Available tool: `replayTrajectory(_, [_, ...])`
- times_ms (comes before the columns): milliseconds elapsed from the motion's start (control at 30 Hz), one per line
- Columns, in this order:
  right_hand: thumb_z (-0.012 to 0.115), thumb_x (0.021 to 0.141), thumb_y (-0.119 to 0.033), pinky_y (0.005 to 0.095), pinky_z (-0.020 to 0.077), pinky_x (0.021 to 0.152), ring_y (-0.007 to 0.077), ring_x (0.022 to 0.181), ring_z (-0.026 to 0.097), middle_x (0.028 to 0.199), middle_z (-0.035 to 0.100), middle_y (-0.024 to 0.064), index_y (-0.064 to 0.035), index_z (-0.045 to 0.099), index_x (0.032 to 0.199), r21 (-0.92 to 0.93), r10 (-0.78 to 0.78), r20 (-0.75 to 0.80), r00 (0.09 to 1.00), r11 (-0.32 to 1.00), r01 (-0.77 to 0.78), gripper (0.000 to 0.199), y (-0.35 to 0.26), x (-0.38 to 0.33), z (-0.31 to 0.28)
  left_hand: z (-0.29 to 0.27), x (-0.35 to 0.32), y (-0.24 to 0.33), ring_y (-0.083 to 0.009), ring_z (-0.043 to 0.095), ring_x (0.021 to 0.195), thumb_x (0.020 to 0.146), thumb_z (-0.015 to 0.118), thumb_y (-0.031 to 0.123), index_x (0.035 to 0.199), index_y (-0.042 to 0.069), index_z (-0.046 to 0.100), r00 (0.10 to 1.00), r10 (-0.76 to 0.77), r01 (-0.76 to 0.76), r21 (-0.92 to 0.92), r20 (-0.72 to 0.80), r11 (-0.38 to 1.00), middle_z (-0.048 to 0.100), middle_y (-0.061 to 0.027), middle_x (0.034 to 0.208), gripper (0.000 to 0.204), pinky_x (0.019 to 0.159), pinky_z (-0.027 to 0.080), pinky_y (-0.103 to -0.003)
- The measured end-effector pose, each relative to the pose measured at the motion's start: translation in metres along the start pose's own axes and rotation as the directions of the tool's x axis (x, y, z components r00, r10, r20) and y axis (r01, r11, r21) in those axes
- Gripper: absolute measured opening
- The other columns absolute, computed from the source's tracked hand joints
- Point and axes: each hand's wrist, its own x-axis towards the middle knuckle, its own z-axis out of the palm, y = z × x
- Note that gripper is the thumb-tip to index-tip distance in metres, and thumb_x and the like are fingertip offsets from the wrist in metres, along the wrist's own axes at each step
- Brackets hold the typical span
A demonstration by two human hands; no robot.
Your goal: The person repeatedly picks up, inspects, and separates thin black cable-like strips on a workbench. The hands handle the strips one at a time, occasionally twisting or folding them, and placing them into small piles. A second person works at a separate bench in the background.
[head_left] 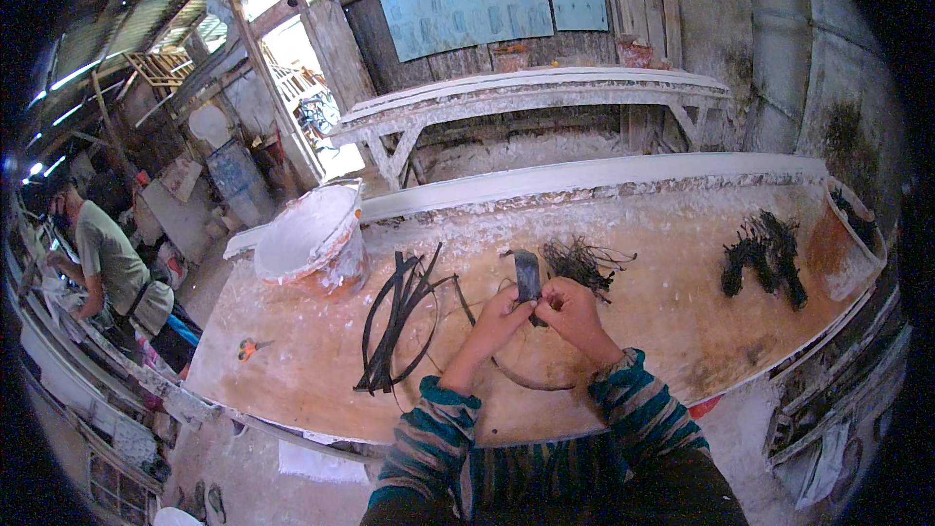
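Observation:
A dark, flat, shiny strip [527, 273] stands up between my hands, above the wooden table. My left hand [499, 323] grips its lower part between thumb and fingers. With fingers curled in a pinch, my right hand [575, 314] meets the strip's right edge near the bottom; the exact grip is partly hidden. Left of my hands lies a loose pile of long black strips [397, 321], some curling outward. Just beyond my right hand rests a tangle of thin black strands [584, 261]. A thin curved strand lies on the tabletop below my hands.
Orange-handled scissors [251, 349] lie at the table's left. A bucket crusted with white material [317, 239] stands at the back left. Black bundles [765, 258] lie at the right beside an orange container [845, 251]. Behind is a white-coated bench [545, 88]; another person [122, 268] works far left.

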Motion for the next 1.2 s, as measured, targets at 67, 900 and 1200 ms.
replayTrajectory(67, [0.065,0.066,-0.015,0.0330,0.0428,0.054,0.0239,0.059,0.055,0.066,0.055,0.0110,-0.0037,0.055,0.069,-0.028,-0.042,-0.034,0.999,0.999,0.041,0.015,0.002,0.001,0.000,-0.002,0.001,-0.005,-0.0071,0.049,0.081,0.084,0.051,0.012,0.102,0.004,0.055,1.000,-0.015,0.016,-0.029,0.015,0.999,0.055,0.0012,0.088,0.020,0.070,0.040,-0.022])
replayTrajectory(900, [0.056,0.064,-0.028,0.0412,0.0456,0.061,0.0337,0.068,0.058,0.071,0.060,0.0156,-0.0069,0.062,0.068,-0.499,0.313,-0.269,0.911,0.764,-0.410,0.023,0.033,0.016,-0.056,-0.138,-0.042,0.023,-0.0146,0.038,0.114,0.087,0.046,0.023,0.130,0.011,0.030,0.667,0.245,-0.740,-0.588,-0.703,0.328,0.034,0.0051,0.134,0.048,0.093,0.034,-0.040])
replayTrajectory(1200, [0.057,0.063,-0.029,0.0398,0.0455,0.061,0.0317,0.068,0.059,0.072,0.060,0.0173,-0.0034,0.062,0.068,-0.541,0.323,-0.349,0.880,0.697,-0.471,0.026,0.064,0.021,-0.069,-0.145,-0.050,0.029,-0.0177,0.033,0.120,0.087,0.046,0.022,0.129,0.009,0.033,0.574,0.254,-0.810,-0.495,-0.778,0.316,0.033,0.0010,0.135,0.047,0.099,0.028,-0.040])
